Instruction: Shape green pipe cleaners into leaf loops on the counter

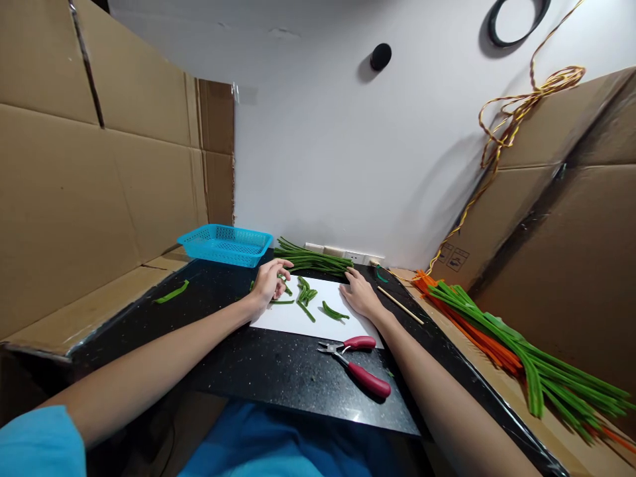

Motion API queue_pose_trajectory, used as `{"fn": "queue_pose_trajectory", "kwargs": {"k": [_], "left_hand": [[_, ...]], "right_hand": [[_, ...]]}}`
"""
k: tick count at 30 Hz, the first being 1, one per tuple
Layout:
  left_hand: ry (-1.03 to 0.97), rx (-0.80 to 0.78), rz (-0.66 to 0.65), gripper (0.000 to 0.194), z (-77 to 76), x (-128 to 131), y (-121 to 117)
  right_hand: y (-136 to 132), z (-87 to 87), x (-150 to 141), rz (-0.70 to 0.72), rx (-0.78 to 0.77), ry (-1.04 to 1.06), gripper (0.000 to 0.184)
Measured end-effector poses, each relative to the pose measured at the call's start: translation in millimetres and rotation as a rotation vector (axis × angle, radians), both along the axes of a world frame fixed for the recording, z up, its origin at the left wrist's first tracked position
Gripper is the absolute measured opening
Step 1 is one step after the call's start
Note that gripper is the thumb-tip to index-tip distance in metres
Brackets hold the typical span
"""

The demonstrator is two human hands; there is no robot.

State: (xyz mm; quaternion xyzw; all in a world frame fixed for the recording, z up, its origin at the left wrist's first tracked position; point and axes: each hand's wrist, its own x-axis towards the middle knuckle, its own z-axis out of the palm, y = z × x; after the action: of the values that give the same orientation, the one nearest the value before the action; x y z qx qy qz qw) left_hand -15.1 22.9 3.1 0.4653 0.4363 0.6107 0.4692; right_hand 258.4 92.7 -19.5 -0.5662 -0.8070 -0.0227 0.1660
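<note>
My left hand [271,281] rests at the far left edge of a white sheet [318,317] on the black table, fingers curled around a short green stem piece [287,286]. My right hand [358,292] lies flat at the sheet's far right edge, fingers stretched toward a bundle of long green stems [312,260] just behind the sheet. Several bent green pieces [309,298] lie on the sheet between my hands. Red-handled pliers [358,366] lie on the table in front of the sheet, nearer me.
A blue plastic basket [226,244] stands at the back left. A loose green piece [172,293] lies on the cardboard at left. Long green and orange stems [517,354] lie at right, with a wooden stick [400,305] beside them. Cardboard walls [89,172] enclose both sides.
</note>
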Motion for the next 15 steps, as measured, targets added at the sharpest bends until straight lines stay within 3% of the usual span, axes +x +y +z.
{"fn": "queue_pose_trajectory", "kwargs": {"k": [9, 15], "left_hand": [[-0.059, 0.021, 0.061, 0.020, -2.0, -5.6, 3.2], [0.011, -0.005, 0.046, 0.021, -2.7, -8.7, 9.3]], "right_hand": [[2.8, -2.8, -0.6, 0.058, 0.021, 0.007, 0.050], [1.4, -3.6, -2.8, 0.078, 0.041, 0.019, 0.054]]}}
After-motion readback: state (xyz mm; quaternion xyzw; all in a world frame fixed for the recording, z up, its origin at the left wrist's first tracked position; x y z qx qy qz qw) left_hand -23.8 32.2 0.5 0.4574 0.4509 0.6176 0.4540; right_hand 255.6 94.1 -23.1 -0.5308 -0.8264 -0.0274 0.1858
